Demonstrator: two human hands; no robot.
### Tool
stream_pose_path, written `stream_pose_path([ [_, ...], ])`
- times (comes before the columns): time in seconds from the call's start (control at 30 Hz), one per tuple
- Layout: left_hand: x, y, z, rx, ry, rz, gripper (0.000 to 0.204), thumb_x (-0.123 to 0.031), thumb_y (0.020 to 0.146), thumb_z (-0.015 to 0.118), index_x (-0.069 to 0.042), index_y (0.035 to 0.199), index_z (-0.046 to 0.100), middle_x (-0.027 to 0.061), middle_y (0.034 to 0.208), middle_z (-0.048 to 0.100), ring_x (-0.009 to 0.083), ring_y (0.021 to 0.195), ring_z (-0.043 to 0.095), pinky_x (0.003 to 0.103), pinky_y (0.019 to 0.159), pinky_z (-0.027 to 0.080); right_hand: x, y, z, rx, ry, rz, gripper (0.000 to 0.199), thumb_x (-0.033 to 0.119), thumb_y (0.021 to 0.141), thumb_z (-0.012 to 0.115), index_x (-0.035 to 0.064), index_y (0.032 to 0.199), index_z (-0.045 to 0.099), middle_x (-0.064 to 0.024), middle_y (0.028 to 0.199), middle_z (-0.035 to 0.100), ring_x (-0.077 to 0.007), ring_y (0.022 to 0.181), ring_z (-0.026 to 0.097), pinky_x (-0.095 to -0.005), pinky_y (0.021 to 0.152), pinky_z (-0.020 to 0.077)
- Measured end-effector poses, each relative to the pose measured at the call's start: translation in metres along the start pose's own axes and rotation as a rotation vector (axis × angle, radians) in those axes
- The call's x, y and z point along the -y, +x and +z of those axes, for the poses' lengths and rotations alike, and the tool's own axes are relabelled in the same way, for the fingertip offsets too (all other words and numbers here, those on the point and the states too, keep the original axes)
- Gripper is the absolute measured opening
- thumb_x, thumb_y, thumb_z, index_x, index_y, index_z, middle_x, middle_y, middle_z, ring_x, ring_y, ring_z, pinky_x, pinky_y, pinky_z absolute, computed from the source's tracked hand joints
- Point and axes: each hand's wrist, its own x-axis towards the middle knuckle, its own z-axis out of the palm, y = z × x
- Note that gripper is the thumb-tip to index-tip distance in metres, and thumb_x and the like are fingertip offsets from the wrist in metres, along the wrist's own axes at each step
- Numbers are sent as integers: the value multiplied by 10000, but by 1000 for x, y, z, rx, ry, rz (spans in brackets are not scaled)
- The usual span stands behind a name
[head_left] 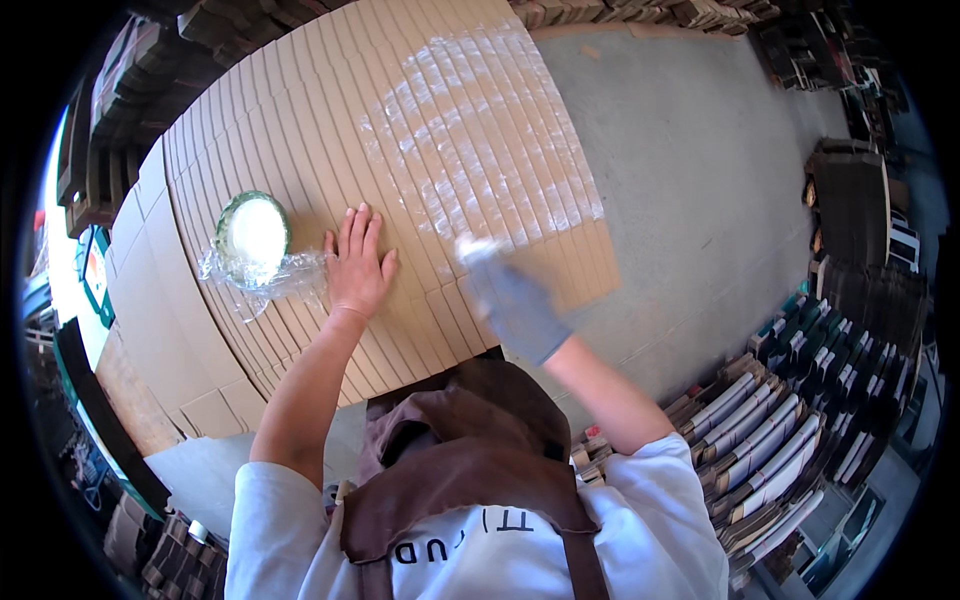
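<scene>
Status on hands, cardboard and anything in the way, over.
Left hand palm down on overlapped cardboard sheets. Gloved right hand blurred at their white-smeared patch, grip unclear. Green-rimmed tub and clear plastic film beside left hand, away from right.

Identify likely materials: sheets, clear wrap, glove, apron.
Sheets: likely cardboard, matte; tan, straight creases.
Wrap: probably plastic film, glossy; see-through, crinkled highlights.
Glove: possibly fabric, matte grey; motion blur hides texture.
Apron: matte brown, soft folds; cloth or leather, unclear.

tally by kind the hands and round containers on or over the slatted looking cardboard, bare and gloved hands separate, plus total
Bare hands: 1, the left hand
Gloved hands: 1, the right hand
Green-rimmed round containers: 1
Total: 3
</scene>
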Motion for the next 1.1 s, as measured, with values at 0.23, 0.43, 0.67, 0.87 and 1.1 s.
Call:
stream_pose_path([
  [0.23, -2, 2, -1, -4, -10, 23, 640, -362, 904, 600, -131, 1471, 415, 44, 1598, 305, 230, 1492, 242, 555, 1180, 214, -57, 60, -58, -78, -131, 276, 290, -3, 884, 515, 78, 1122, 660, -146, 1116, 656, -352, 997, 642, -432, 873, 531],
  [0.43, 1, -7, -2, 15, -24, -13, 648, -364, 896, 609, -125, 1466, 418, 55, 1589, 318, 242, 1488, 251, 568, 1173, 220, 29, 48, 16, 9, 60, -229, 210, 67, 880, 559, 61, 1077, 630, -152, 1063, 650, -327, 996, 648, -425, 828, 542],
  [0.67, -2, 3, 0, 2, -36, 8, 655, -403, 894, 605, -123, 1458, 426, 50, 1592, 322, 230, 1490, 250, 564, 1173, 218, -127, 168, -107, -301, -365, 358, 231, 215, 977, 493, 25, 930, 616, -153, 866, 649, -258, 673, 617, -441, 633, 507],
  [0.87, 2, 1, -7, 58, -58, -25, 642, -429, 916, 569, -112, 1458, 432, 51, 1604, 304, 231, 1503, 229, 563, 1181, 205, 4, 182, 32, -59, -39, -471, 306, 60, 897, 501, 59, 1160, 656, -158, 1127, 664, -334, 1063, 633, -428, 928, 510],
  [1.1, 5, 8, -17, 85, -155, 6, 606, -403, 954, 510, -107, 1473, 409, 69, 1615, 274, 250, 1507, 213, 575, 1187, 195, -31, 279, -35, -60, 11, -9, 158, 62, 905, 566, 37, 1011, 681, -163, 989, 669, -332, 813, 655, -406, 753, 531],
])
